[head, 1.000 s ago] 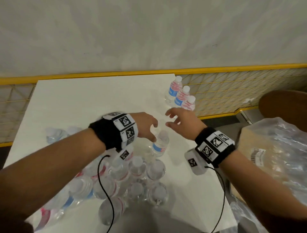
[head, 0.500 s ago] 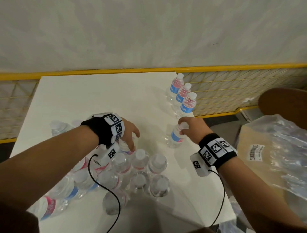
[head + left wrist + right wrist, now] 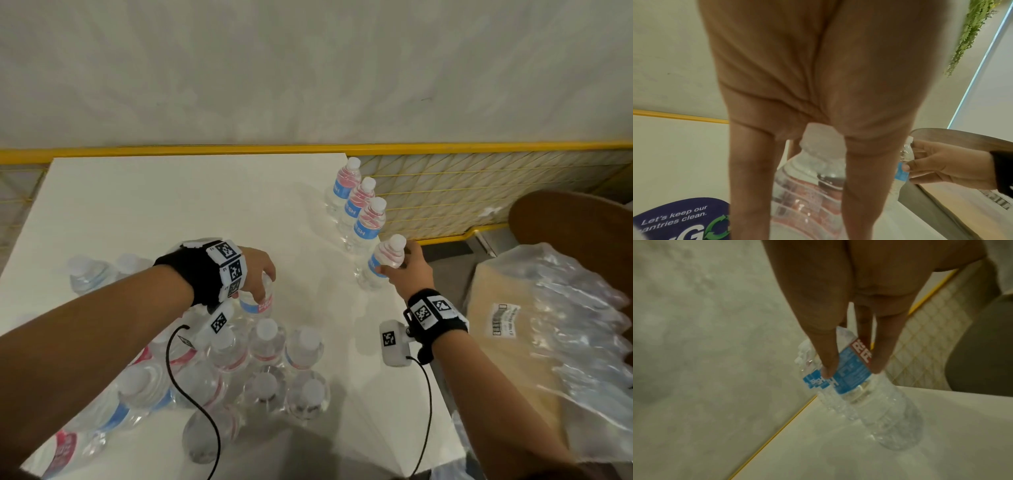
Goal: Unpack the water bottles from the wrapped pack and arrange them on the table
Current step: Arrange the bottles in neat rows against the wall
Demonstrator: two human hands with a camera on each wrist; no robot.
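Your white table (image 3: 164, 205) carries everything, and most of the job is ahead of you. The biggest item is the cluster of unpacked water bottles (image 3: 267, 370) at about 6 o'clock on the tabletop, near you: a dozen or so, most upright and packed together, a few lying on their sides toward 7 o'clock. I can't make out any wrap on them now, so the unwrapping looks done and the arranging is what remains. Off the table at 3 o'clock sits a second wrapped pack (image 3: 561, 325), plastic intact; whether it belongs to this job I cannot tell.

Next in size is the finished row of three bottles (image 3: 359, 205) at about 1 o'clock, standing along the right edge, touching or nearly so. Two more bottles (image 3: 85, 270) stand apart at 9 o'clock.

Your right hand (image 3: 409, 270) has fingers and thumb curled around the label band of a fourth bottle (image 3: 857, 378), tilted, its base at or just above the tabletop just beside the near end of that row; it looks like the next in line. Your left hand (image 3: 258, 270) reaches down over the cap and shoulder of a bottle at the far side of the cluster (image 3: 813, 178), fingers straddling it in a loose grip
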